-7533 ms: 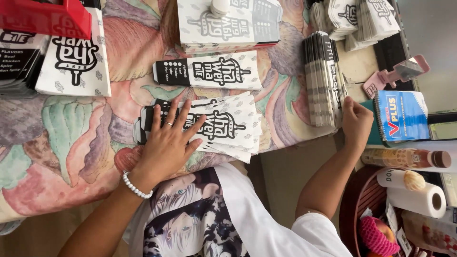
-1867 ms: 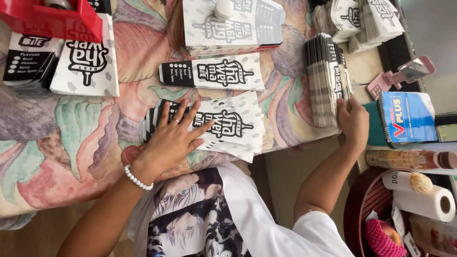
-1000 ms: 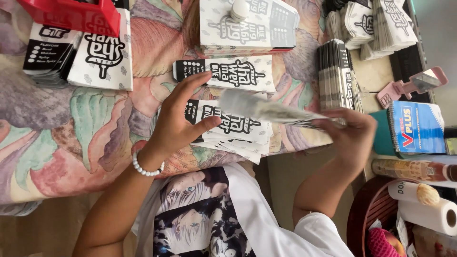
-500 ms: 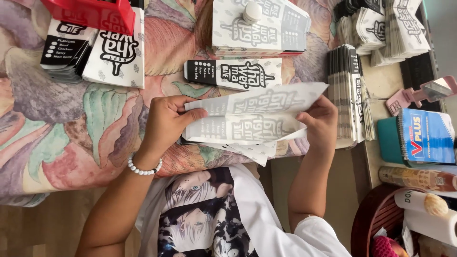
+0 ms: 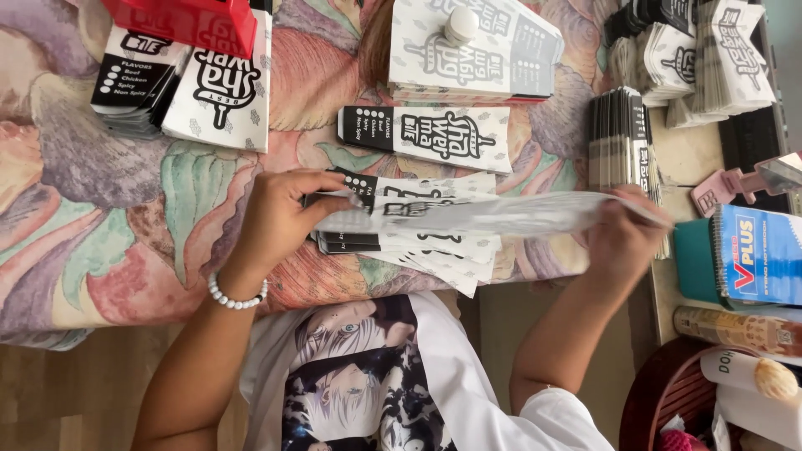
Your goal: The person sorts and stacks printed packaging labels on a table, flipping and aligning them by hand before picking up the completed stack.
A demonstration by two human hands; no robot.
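Note:
Both hands hold one flat white printed paper sleeve [image 5: 493, 215] stretched edge-on between them, just above a fanned pile of the same sleeves [image 5: 418, 249] on the flowered tablecloth [image 5: 109, 242]. My left hand [image 5: 280, 219], with a white bead bracelet at the wrist, pinches the sleeve's left end. My right hand [image 5: 625, 238] grips its right end, close to an upright row of black-edged sleeves [image 5: 620, 142].
A single sleeve [image 5: 426, 138] lies beyond the pile. Stacks of sleeves sit at the far left [image 5: 180, 79], far middle [image 5: 472, 50] and far right [image 5: 693, 58]. A red box [image 5: 188, 21], pink tape dispenser [image 5: 739, 184], blue notebook [image 5: 756, 255] and round basket [image 5: 660, 401] stand around.
My right hand drew a sleeve from the row at the right and brought it over the pile. My left hand lifted off the pile and took its other end; the sleeve has turned flat.

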